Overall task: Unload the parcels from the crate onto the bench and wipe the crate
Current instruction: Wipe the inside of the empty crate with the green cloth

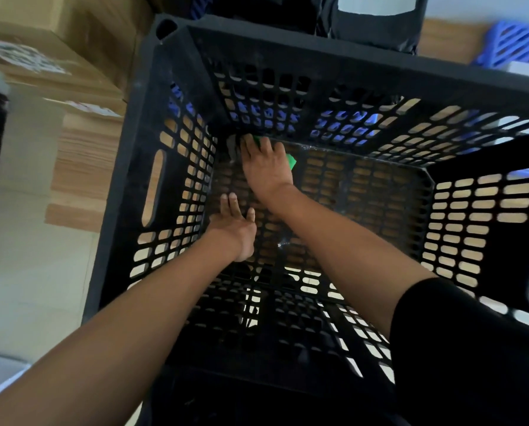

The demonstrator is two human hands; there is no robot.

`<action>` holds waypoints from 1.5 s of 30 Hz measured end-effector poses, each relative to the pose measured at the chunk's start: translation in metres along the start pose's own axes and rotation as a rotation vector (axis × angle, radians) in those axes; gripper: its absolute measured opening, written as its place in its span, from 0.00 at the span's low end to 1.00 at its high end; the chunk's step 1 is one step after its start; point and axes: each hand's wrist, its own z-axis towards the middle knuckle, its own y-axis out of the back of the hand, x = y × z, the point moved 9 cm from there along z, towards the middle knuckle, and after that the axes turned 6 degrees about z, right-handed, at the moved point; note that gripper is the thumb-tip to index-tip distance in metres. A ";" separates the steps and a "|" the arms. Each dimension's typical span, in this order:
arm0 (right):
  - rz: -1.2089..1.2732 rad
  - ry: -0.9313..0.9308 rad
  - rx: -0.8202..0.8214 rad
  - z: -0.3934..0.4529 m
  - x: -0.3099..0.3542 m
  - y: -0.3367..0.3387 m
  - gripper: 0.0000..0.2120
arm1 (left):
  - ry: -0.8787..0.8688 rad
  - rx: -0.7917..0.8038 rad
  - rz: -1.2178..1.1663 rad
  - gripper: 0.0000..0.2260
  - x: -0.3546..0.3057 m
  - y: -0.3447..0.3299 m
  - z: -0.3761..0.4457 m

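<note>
The black crate (177, 124) is seen from above with no parcels left inside, so the unloading is judged finished and the wiping is the step in hand. Dark parcels (377, 23) are glimpsed beyond the crate's far rim, apparently on the wooden counter (447, 41); how many cannot be told.

A green cloth (291, 161) is pressed into the far left corner of the crate floor by the right hand (264, 167), laid flat on top of it with the fingers stretched toward the corner. Only a small edge of the cloth is visible past the hand. The left hand (237, 226) is spread open, palm down, near the left wall of the crate, holding nothing; whether it is touching the floor cannot be told.

The floor and walls are slotted throughout, and that is where trouble is most likely. The cloth could be snagged in a slot or pushed partly through, and a fingertip could be caught in a slot if the stroke is hurried. With both arms reaching deep, weight placed on the left hand could tip or slide the crate. Wet specks are seen on the floor, so corners and ribs could be missed.
</note>
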 end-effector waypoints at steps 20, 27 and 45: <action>-0.023 -0.335 0.113 -0.107 -0.149 -0.029 0.30 | -0.005 0.016 -0.047 0.37 -0.004 0.001 0.002; 0.090 -0.053 -0.041 -0.074 -0.054 0.001 0.35 | 0.038 0.014 -0.076 0.37 -0.007 -0.004 0.015; -0.015 -0.180 0.029 -0.069 -0.100 -0.019 0.27 | 0.022 0.040 -0.102 0.38 -0.011 -0.004 0.013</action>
